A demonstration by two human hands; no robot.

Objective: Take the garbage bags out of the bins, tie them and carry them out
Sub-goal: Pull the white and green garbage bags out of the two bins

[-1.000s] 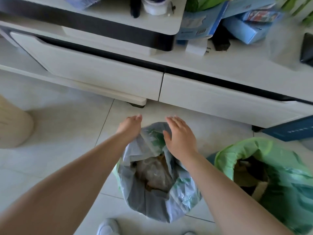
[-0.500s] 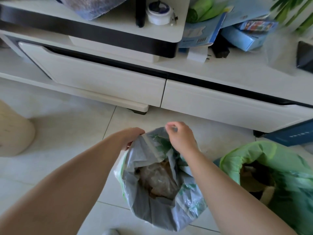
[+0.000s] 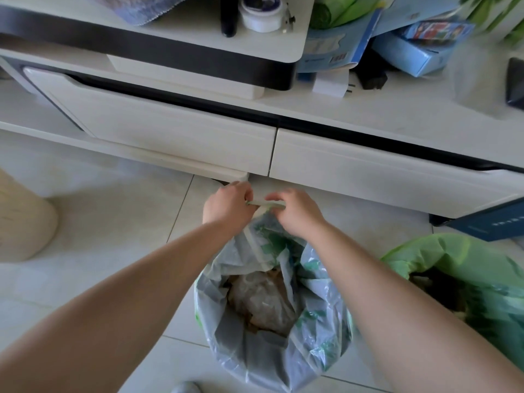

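Observation:
A grey plastic garbage bag (image 3: pixel 320 333) with green print stands open on the tiled floor below me, brown waste showing inside. Its far rim is drawn up into a thin stretched strip. My left hand (image 3: pixel 226 207) grips the left end of that strip. My right hand (image 3: pixel 297 214) pinches the right end, fingers curled. The two hands are close together above the bag's far edge. A second, green garbage bag (image 3: pixel 442 256) sits open at the right, lining a bin that is mostly hidden.
A low white cabinet (image 3: pixel 170 131) with two drawers runs across just beyond my hands. Its top holds blue boxes (image 3: pixel 419 49), a white jar (image 3: pixel 262 15) and green bag rolls. A beige round object (image 3: pixel 19 222) stands at the left on the pale floor.
My hands went from resting flat on the grey bag's rim to gripping it, then rose and moved forward, pulling the far edge into a taut strip.

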